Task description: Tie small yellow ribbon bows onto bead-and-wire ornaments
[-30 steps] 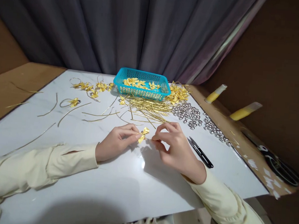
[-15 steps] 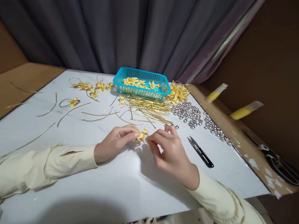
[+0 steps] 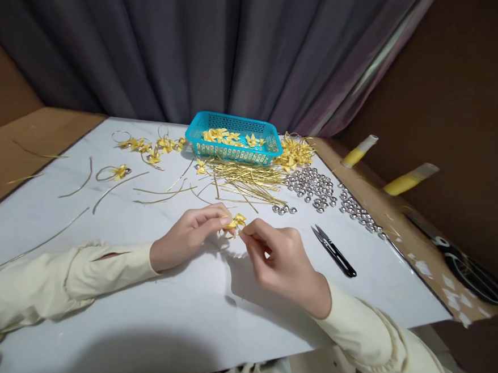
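Note:
My left hand point(image 3: 190, 230) pinches a yellow ribbon flower point(image 3: 238, 220) between thumb and fingers, above the white tabletop. Below the petals shows a thin curve of gold wire point(image 3: 228, 236), which reaches toward the fingertips of my right hand point(image 3: 282, 257). Those fingertips are closed in a pinch at the flower's right side, apparently on the wire; its end is hidden. Black thread snips point(image 3: 333, 252) lie to the right of my right hand. Just beyond it sit a few silver beads point(image 3: 284, 210).
A blue basket point(image 3: 234, 158) holding yellow flowers stands at the back. Gold wires point(image 3: 249, 181) are heaped before it, with silver beads point(image 3: 311, 185) alongside. Finished-looking flowers with wire loops point(image 3: 139, 145) lie back left. Glue tubes point(image 3: 360, 151) and large scissors point(image 3: 465, 270) are at right.
My right hand's fingers have curled in closer, uncovering the few silver beads behind them. The flower stays in my left hand. The view has shifted slightly.

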{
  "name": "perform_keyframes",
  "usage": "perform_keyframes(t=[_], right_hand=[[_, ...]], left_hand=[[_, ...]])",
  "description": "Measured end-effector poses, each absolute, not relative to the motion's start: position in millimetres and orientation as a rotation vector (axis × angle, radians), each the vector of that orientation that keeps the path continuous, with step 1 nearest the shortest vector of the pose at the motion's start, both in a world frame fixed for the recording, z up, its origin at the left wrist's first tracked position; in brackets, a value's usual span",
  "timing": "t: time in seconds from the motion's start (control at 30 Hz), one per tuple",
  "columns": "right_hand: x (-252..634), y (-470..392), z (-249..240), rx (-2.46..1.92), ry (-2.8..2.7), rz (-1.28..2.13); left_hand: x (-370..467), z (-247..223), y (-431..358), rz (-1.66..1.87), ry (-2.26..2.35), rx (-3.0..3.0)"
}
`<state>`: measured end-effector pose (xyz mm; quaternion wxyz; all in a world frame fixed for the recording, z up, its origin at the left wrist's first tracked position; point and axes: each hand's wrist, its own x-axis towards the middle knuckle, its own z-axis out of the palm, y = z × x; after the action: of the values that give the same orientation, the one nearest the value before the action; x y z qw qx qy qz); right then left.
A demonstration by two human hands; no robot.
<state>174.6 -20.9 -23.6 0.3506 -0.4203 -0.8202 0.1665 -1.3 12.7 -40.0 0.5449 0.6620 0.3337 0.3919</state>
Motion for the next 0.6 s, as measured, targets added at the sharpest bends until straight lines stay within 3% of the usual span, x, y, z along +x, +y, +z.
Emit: perform_keyframes(t=[0.6], right_hand=[[177.2, -18.6, -19.0, -1.175, -2.044, 0.629]], left_hand=[[-4.0, -39.4, 11.9, 0.911, 0.773, 1.674]])
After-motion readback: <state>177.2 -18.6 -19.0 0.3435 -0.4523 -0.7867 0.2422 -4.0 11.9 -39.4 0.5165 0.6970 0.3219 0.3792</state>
